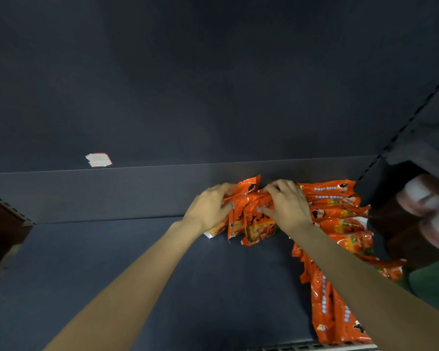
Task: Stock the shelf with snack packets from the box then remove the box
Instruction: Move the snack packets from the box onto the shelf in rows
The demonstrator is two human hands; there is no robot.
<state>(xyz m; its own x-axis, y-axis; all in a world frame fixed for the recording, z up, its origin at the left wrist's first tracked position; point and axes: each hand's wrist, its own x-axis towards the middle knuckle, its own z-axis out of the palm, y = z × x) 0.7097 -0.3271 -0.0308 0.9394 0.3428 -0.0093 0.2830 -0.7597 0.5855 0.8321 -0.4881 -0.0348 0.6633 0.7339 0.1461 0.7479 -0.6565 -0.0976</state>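
A small bunch of orange snack packets (249, 224) stands at the back of the dark shelf (137, 262), against its rear wall. My left hand (211, 206) grips the bunch from the left and my right hand (287, 203) grips its top from the right. A row of more orange packets (340, 216) lies to the right of my hands and runs forward along the shelf's right side (332, 310). The box is not in view.
A white and red label (98, 160) sticks to the shelf's back wall at the left. Brown items (421, 224) fill the neighbouring bay on the right. A dark brown shelf edge (3, 224) juts in at the left. A slotted upright (403, 127) bounds the shelf on the right.
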